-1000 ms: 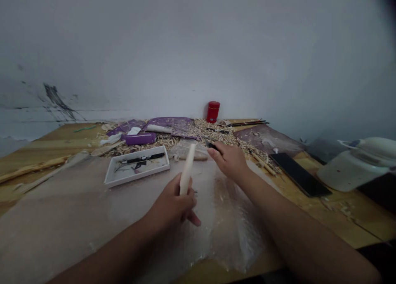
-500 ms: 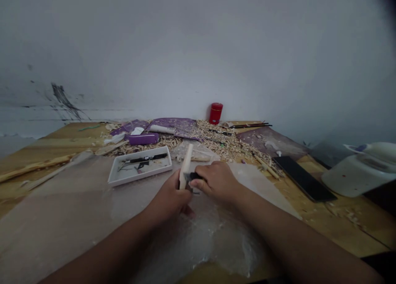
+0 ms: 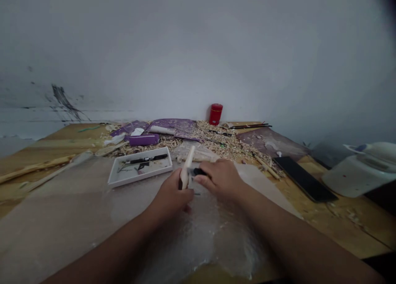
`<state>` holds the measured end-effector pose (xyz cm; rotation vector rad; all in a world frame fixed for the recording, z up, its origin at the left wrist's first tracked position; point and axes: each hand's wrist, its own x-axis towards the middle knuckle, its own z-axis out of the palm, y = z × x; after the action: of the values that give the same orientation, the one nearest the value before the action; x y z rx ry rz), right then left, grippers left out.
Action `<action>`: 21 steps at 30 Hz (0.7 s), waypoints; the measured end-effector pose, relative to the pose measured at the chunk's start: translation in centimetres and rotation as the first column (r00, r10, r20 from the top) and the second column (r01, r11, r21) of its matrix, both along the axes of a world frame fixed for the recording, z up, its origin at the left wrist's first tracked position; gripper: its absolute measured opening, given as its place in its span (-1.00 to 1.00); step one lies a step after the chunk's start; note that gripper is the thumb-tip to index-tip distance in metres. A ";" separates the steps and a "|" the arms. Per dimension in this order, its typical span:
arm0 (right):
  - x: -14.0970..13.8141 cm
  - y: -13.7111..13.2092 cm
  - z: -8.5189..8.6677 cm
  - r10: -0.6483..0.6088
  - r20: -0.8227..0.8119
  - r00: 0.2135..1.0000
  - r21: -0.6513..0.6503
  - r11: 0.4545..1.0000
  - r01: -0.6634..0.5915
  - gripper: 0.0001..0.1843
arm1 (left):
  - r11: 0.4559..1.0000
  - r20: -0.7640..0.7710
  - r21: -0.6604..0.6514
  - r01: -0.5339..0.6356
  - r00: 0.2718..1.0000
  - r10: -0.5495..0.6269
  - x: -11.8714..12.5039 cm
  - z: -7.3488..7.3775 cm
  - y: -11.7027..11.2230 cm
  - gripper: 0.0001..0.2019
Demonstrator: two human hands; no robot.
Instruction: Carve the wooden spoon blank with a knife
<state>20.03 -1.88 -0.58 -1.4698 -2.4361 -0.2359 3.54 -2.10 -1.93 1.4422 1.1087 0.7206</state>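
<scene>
Over a plastic sheet [image 3: 216, 242] on the bench [image 3: 340, 222], your left hand [image 3: 171, 193] holds a stick [image 3: 185, 174] and your right hand [image 3: 220, 178] a knife [image 3: 198, 172] against it. A tray [image 3: 139, 167] lies left of them, shavings [image 3: 222, 145] behind, a canister [image 3: 215, 114] behind those at the wall. A slab [image 3: 305, 178] lies to your right, an appliance [image 3: 360, 168] beyond it.

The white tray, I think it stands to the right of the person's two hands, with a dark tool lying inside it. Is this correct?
Not correct: the head view shows the white tray to the left of the left hand and the right hand, not to the right. The dark tool does lie inside it.
</scene>
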 end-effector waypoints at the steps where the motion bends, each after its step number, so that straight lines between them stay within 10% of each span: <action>1: -0.4 -0.2 -0.2 0.066 0.003 0.998 -0.032 0.997 -0.065 -0.44 | 1.000 -0.024 0.026 -0.004 1.000 0.004 -0.1 -0.1 0.1 -0.74; 11: -0.6 0.2 -0.3 0.070 0.028 0.997 -0.028 0.997 -0.070 -0.40 | 0.997 -0.113 0.073 -0.031 0.993 0.039 -0.1 0.7 -0.2 -0.75; 21: 3.1 1.9 0.8 -0.501 -0.118 0.858 0.099 0.853 0.512 -0.40 | 0.984 0.122 -0.166 0.066 0.991 -0.046 0.2 1.0 -1.0 -0.79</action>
<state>23.12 0.04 0.24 -1.9915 -1.8785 -0.4157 3.77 -3.09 -0.91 1.2654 1.0097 0.6474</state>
